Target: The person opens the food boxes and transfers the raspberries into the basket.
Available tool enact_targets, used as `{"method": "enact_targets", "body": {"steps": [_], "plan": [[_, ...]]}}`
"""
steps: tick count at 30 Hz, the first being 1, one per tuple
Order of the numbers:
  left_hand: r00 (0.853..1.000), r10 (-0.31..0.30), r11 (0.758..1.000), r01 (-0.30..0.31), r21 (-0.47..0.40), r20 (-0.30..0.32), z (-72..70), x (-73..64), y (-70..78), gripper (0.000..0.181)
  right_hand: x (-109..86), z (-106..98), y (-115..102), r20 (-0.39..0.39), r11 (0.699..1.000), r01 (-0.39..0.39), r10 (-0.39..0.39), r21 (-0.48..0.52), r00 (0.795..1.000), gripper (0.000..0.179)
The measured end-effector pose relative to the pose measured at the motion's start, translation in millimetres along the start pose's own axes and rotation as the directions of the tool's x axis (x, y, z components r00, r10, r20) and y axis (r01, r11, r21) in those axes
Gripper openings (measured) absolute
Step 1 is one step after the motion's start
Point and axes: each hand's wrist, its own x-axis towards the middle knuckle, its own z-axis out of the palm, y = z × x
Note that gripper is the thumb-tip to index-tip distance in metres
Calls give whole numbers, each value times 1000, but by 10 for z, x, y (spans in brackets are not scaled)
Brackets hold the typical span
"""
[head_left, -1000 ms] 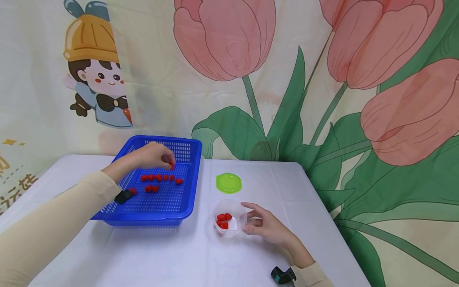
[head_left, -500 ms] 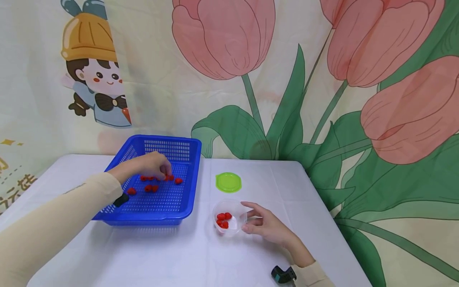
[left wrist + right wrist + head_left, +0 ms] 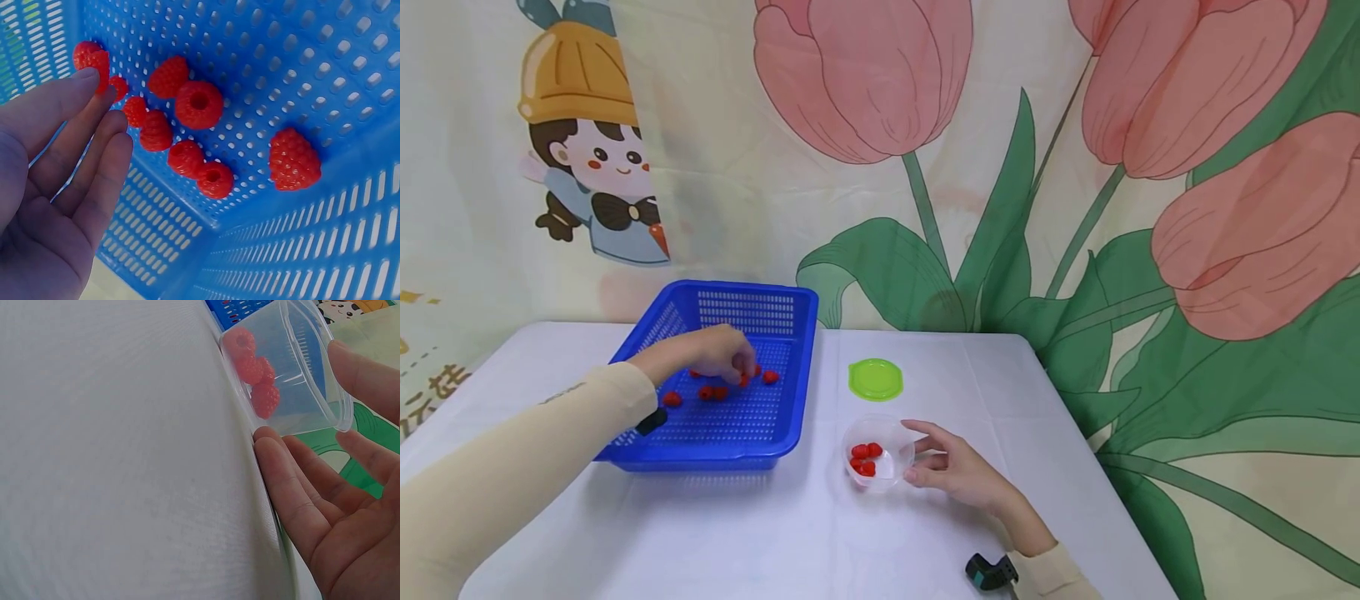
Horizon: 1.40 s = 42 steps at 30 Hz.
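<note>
Left wrist view: a raspberry (image 3: 100, 65) pinched by the left hand (image 3: 59, 222) could be crushed if squeezed; the plastic cup (image 3: 300, 407) tipped by the right hand (image 3: 350, 519), fingers spread.

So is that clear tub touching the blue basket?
Apart: the head view shows a strip of white tablecloth between the clear tub and the blue basket.

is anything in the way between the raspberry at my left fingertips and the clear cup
Yes: the right wall of the blue basket. The raspberry would likely have to rise over that rim. Beyond it, nothing visible blocks the clear cup, which is uncovered.
</note>
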Motion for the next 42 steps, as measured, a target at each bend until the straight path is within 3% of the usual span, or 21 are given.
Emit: {"method": "enact_targets", "body": {"steps": [12,28,42], "plan": [[997,-56,998,57,-24,59,105,-13,-58,21,-2,-2,-7,-2,1000,0,0,2,1000,77],[996,-8,1000,7,9,93,87,-6,-108,14,-8,-3,-22,5,1000,2,-2,9,1000,76],[995,-11,1000,12,-5,103,68,-64,-116,20,-12,-2,-25,8,1000,7,-7,9,1000,78]]}}
